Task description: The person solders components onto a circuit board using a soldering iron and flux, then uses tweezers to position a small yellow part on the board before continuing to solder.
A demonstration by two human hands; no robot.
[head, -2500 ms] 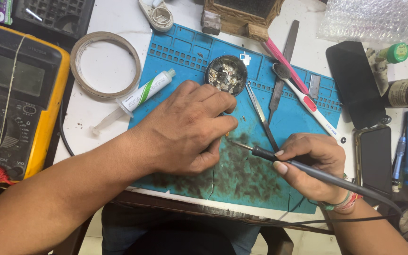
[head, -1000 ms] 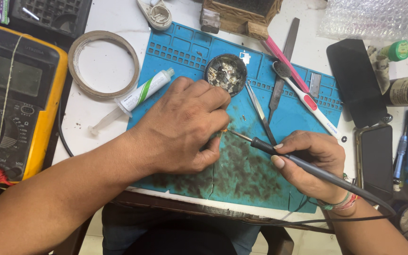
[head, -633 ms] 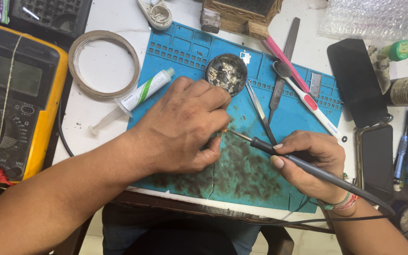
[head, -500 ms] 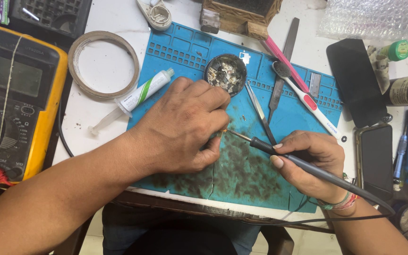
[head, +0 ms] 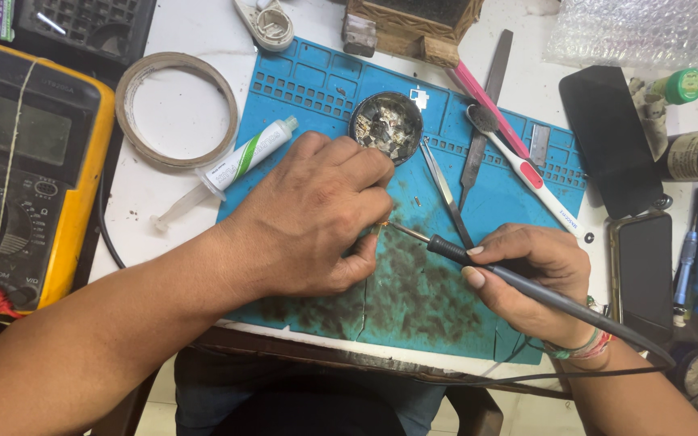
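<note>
Right hand (head: pixel 527 274) grips soldering iron (head: pixel 543 295) pen-style, tip pointing upper-left (axis diagonal); left hand (head: pixel 325 214) curled, contents hidden.

hands 2 (head: pixel 317 218) | phones 2 (head: pixel 607 137) | tweezers 1 (head: pixel 446 194) | multimeter 1 (head: pixel 26 169) | tape ring 1 (head: pixel 127 97)

- The mat (head: pixel 325 81) lies on the worktop (head: pixel 179 32).
- The meter (head: pixel 26 169) sits left of the mat, the tape ring (head: pixel 127 89) between them.
- The small dish (head: pixel 386 127) rests on the mat, tweezers (head: pixel 444 190) just right of it.
- Two phones (head: pixel 616 137) lie right of the mat.
</note>
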